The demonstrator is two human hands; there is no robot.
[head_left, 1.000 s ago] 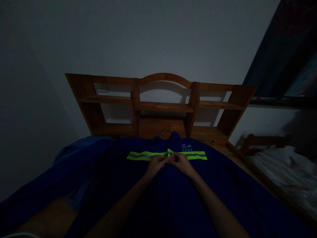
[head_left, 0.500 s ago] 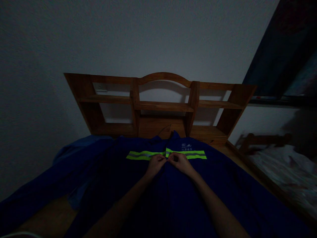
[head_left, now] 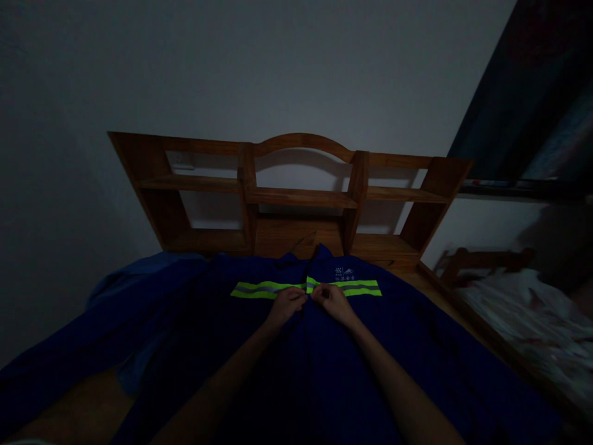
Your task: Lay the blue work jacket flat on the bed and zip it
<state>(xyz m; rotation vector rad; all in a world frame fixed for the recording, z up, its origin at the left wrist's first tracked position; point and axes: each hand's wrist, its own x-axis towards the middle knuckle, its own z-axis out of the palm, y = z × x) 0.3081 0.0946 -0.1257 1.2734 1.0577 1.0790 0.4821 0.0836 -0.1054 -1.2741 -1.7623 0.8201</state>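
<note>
A dark blue work jacket (head_left: 370, 346) lies spread out, collar away from me, with a yellow-green and grey reflective strip (head_left: 365, 288) across its chest and a pale printed logo above the strip on the right. At the front opening, just below where the strip's halves meet, my left hand (head_left: 286, 305) pinches the jacket's edge. Close beside it, my right hand (head_left: 334, 301) is also closed in a pinch on the other front edge. Whether a button or zip is between the fingertips is too dark and small to tell.
Behind the collar stands a wooden shelf unit (head_left: 301, 196) against a pale wall (head_left: 287, 68). Lighter blue cloth (head_left: 139, 272) lies under the jacket's left sleeve. At right are a white crumpled bundle (head_left: 532, 309) and a dark curtain (head_left: 519, 93).
The view has shifted slightly, so everything sits a little further left. Both hands stay at the jacket's front opening, with a slightly wider gap between their fingertips.
</note>
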